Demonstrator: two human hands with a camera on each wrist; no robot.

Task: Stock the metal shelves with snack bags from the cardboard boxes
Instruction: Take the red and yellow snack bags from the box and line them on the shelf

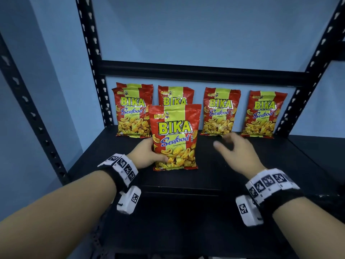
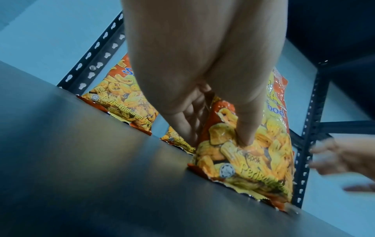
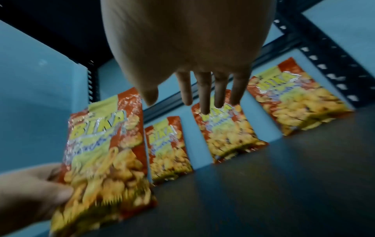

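Observation:
My left hand (image 1: 149, 154) grips a red and yellow BIKA Seafood snack bag (image 1: 175, 137) by its lower left edge, standing it upright on the black metal shelf (image 1: 233, 165). The left wrist view shows the thumb pressed on the front of this snack bag (image 2: 249, 154) and the fingers behind it. My right hand (image 1: 235, 146) hovers just right of the bag, fingers spread and relaxed, holding nothing. In the right wrist view the right hand (image 3: 194, 96) hangs open above the shelf, with the held bag (image 3: 105, 154) at lower left. Several matching bags (image 1: 220, 113) lean in a row against the back wall.
Black perforated uprights (image 1: 93, 58) and a crossbar (image 1: 186, 70) frame the shelf. The back row has a doubled bag at far left (image 1: 132, 111) and one at far right (image 1: 263, 114). Bare shelf surface lies in front of the row on the right side (image 1: 280, 161).

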